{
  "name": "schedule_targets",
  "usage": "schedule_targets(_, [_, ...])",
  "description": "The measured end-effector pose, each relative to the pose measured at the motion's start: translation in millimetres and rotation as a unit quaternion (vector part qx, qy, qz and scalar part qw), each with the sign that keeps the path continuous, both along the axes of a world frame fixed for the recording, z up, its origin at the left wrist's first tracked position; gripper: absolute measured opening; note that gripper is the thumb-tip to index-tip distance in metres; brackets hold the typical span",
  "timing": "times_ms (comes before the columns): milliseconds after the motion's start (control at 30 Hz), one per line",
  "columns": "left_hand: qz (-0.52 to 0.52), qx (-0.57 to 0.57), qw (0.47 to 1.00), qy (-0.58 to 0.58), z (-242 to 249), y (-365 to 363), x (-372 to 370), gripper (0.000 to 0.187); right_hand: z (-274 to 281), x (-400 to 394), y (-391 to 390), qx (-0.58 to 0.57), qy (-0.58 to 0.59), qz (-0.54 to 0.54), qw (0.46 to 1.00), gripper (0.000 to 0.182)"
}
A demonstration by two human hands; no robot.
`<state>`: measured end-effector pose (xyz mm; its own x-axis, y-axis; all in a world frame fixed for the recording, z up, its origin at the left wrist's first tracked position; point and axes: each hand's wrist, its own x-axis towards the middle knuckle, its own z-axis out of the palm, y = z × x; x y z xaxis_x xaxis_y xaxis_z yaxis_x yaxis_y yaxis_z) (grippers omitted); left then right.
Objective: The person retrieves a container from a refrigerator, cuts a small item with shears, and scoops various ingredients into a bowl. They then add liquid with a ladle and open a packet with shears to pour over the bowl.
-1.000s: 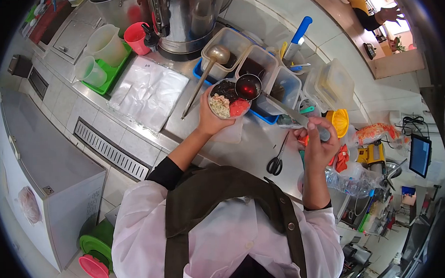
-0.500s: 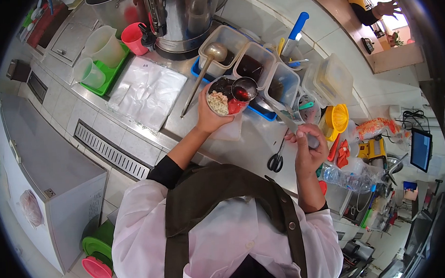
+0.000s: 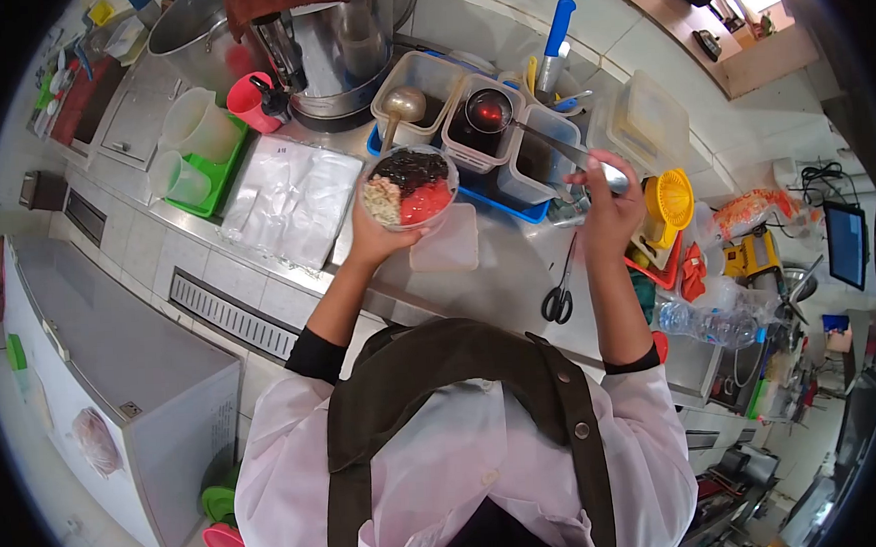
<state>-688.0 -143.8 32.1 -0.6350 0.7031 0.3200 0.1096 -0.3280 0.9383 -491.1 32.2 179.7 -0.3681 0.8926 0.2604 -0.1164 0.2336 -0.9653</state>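
Observation:
My left hand (image 3: 380,239) is wrapped round a clear round tub (image 3: 456,183). In it lie glossy dark jelly (image 3: 409,167), a red topping (image 3: 427,204) and pale chopped bits (image 3: 384,203). My right hand (image 3: 610,193) grips the handle end of a metal ladle (image 3: 490,111), fingers closed. The ladle's bowl, with dark red liquid in it, is at the middle plastic container (image 3: 474,157), which holds dark liquid. To its left stands a container (image 3: 390,78) with a second ladle (image 3: 404,104); to its right, another container (image 3: 534,181). A translucent square lid (image 3: 445,246) lies below the tub.
Black scissors (image 3: 557,305) lie on the steel counter. Plastic bags (image 3: 293,197) and a green tray (image 3: 227,185) with jugs sit at the left. Behind stands a large metal dispenser (image 3: 336,63). A blue-handled knife (image 3: 557,36) stands at the back; a yellow juicer (image 3: 669,200) is at the right.
The ladle has moved from over the tub up to the middle container, and my right hand has gone up with it. The tub, still in my left hand, is further left in view.

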Motion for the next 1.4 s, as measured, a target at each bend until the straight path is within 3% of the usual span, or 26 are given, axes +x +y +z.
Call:
schedule_targets(133, [-0.046, -0.034, 0.998, -0.011, 26, -26, -31, 0.102, -23, -13, 0, 0.08, -0.011, 0.013, 0.997, 0.012])
schedule_targets(267, [-0.046, -0.042, 0.998, -0.02, 48, -39, -41, 0.104, -28, -14, 0, -0.011, 0.032, -0.012, 0.999, 0.013])
schedule_targets(467, [-0.004, -0.06, 0.995, 0.074, 42, -31, -32, 0.106, 5, 1, 0, -0.05, 0.077, 0.007, 0.996, 0.012])
schedule_targets(700, [-0.071, 0.022, 0.997, -0.035, 51, -3, 9, 0.105, 67, 24, -35, 0.002, 0.076, 0.058, 0.995, 0.011])
schedule_targets(767, [-0.079, 0.013, 0.997, -0.012, 54, -1, 10, 0.101, 71, 28, -46, 0.026, 0.082, 0.09, 0.992, 0.01])
schedule_targets(933, [-0.092, 0.023, 0.995, -0.021, 51, 3, 9, 0.099, 58, 46, -65, 0.246, 0.021, 0.169, 0.954, 0.011])
schedule_targets(1033, [-0.098, 0.027, 0.994, -0.027, 55, 2, 9, 0.098, 60, 53, -68, 0.41, -0.056, 0.202, 0.888, 0.017])
schedule_targets(1200, [-0.107, 0.035, 0.993, -0.048, 61, 3, 12, 0.098, 50, 59, -73, 0.47, -0.033, 0.24, 0.849, 0.024])
schedule_targets(1300, [-0.098, 0.039, 0.994, -0.039, 63, 4, 13, 0.098, 52, 64, -72, 0.465, -0.053, 0.231, 0.853, 0.02])
schedule_targets(1400, [-0.084, 0.037, 0.996, -0.02, 66, 3, 13, 0.099, 37, 58, -68, 0.177, 0.098, 0.128, 0.971, 0.013])
